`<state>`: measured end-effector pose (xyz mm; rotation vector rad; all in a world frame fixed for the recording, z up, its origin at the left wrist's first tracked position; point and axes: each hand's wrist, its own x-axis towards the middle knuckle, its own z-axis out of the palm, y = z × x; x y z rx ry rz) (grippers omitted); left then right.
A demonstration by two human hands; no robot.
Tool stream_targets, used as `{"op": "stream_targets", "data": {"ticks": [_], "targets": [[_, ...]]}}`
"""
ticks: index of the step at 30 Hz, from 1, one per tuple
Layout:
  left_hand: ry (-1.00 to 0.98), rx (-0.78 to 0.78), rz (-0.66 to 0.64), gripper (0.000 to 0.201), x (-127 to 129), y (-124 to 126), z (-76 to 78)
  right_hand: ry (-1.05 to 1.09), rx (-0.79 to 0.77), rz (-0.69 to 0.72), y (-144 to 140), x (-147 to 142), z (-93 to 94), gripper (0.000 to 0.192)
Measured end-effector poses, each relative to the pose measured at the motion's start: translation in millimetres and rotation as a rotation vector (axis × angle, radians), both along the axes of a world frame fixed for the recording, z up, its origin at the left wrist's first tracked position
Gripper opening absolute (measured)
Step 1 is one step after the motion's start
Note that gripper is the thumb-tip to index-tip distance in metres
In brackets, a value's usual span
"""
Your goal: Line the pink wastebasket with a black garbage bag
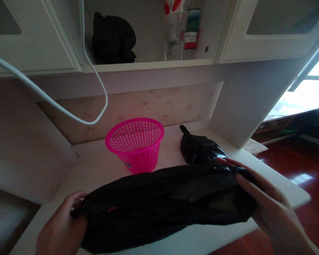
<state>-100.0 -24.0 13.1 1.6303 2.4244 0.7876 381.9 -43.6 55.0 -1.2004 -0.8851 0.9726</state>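
Note:
A black plastic bag (159,202) is stretched sideways between both my hands over the front of a white desk (95,170). My left hand (61,226) grips its left end at the lower left. My right hand (268,202) holds its right end, fingers laid over the top edge. Behind the bag a pink mesh basket (135,143) stands upright and empty on the desk. A second, tied black bag (199,148) lies to the right of the basket, just beyond my right fingertips.
A white cable (95,74) hangs in a loop above the basket. On the shelf above sit a dark bundle (113,37) and plastic bottles (175,32), between white cabinet doors. Red wooden floor (295,166) lies right of the desk edge.

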Motion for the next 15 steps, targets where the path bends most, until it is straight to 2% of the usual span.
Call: {"op": "stream_targets", "data": {"ticks": [2, 5, 7, 9, 11, 15], "targets": [[-0.151, -0.044, -0.063, 0.039, -7, -2, -3.6, -0.123, -0.065, 0.048, 5, 5, -5.7, 0.053], [-0.275, 0.05, -0.094, 0.044, -13, -8, -7.3, -0.574, -0.072, -0.018, 14, 14, -16.6, 0.066], [-0.298, 0.116, -0.076, 0.043, -10, -12, -6.9, -0.876, 0.019, -0.146, 19, 16, -22.5, 0.071], [-0.334, 0.12, -0.11, 0.042, -4, -15, -4.2, -1.056, 0.158, -0.216, 22, 12, -25.7, 0.078], [-0.393, 0.073, -0.212, 0.044, 7, -17, -0.9, -1.179, 0.288, -0.132, 23, 3, -25.9, 0.085], [-0.444, 0.048, -0.362, 0.047, 32, -23, 1.8, -1.356, 0.429, 0.279, 25, -28, -23.0, 0.098]]}}
